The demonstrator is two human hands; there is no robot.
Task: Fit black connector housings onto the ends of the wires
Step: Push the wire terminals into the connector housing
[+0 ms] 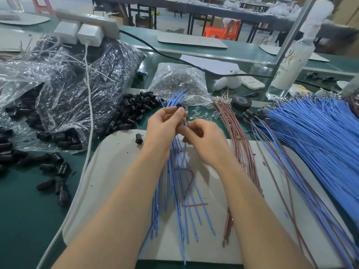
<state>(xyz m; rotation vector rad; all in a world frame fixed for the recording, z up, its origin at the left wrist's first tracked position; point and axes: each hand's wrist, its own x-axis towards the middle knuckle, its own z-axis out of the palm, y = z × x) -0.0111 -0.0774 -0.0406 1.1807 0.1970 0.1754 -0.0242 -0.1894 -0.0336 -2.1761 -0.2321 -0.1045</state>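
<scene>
My left hand holds a bundle of blue wires upright over the white board and pinches a black connector housing near the wire tips. My right hand is just to the right, its fingers curled and pinching one blue wire below that housing. The wires' lower ends fan out across the board. One loose black housing lies on the board's far left corner. A heap of black housings sits behind the board.
Clear bags of black housings and a bag of clear parts lie at the back. Brown wires and a big fan of blue wires cover the right. A white cable, tape roll and bottle stand nearby.
</scene>
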